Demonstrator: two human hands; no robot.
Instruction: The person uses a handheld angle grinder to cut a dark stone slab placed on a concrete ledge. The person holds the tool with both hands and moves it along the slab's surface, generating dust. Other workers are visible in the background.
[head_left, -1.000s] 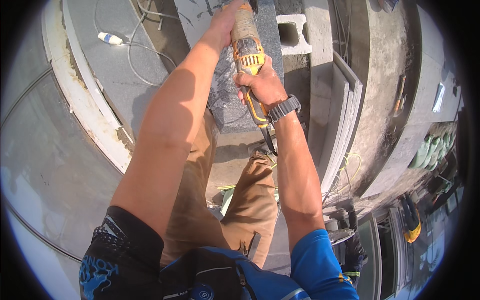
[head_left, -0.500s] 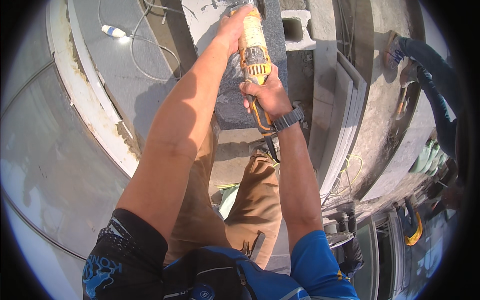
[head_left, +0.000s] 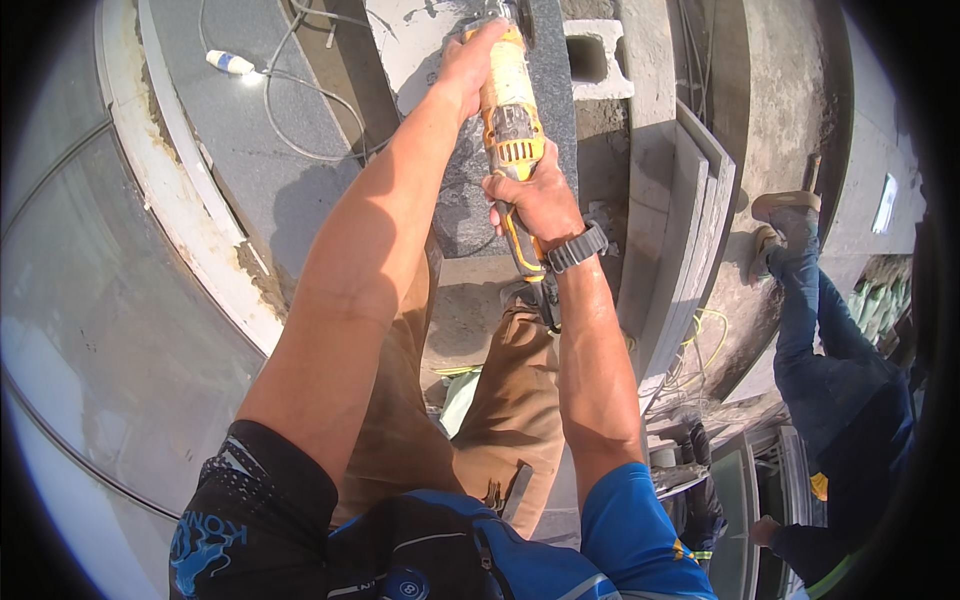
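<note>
A yellow-and-black angle grinder (head_left: 512, 112) lies along the line of my arms, its body wrapped in pale, worn tape. My left hand (head_left: 466, 68) is closed round its front end, close to the grinder's head at the top edge. Farther back, my right hand (head_left: 541, 203) grips the rear handle, and a black cord leaves its end toward me. Beneath the tool is a dark grey stone slab (head_left: 553, 85) with a whitish, dusty patch on its left. The grinder's disc is mostly cut off by the top edge, so I cannot tell whether it touches the stone.
A white plug connector (head_left: 230, 63) and a looping grey cable (head_left: 272, 115) lie on a slab to the left. A hollow concrete block (head_left: 622, 62) sits right of the stone. Leaning slabs (head_left: 676, 215) stand farther right. Another person (head_left: 815, 330) is at the right edge.
The grinder and both my hands have shifted very slightly toward me, with the grip unchanged. At the right, the other person has stepped, and their legs and body now show more fully.
</note>
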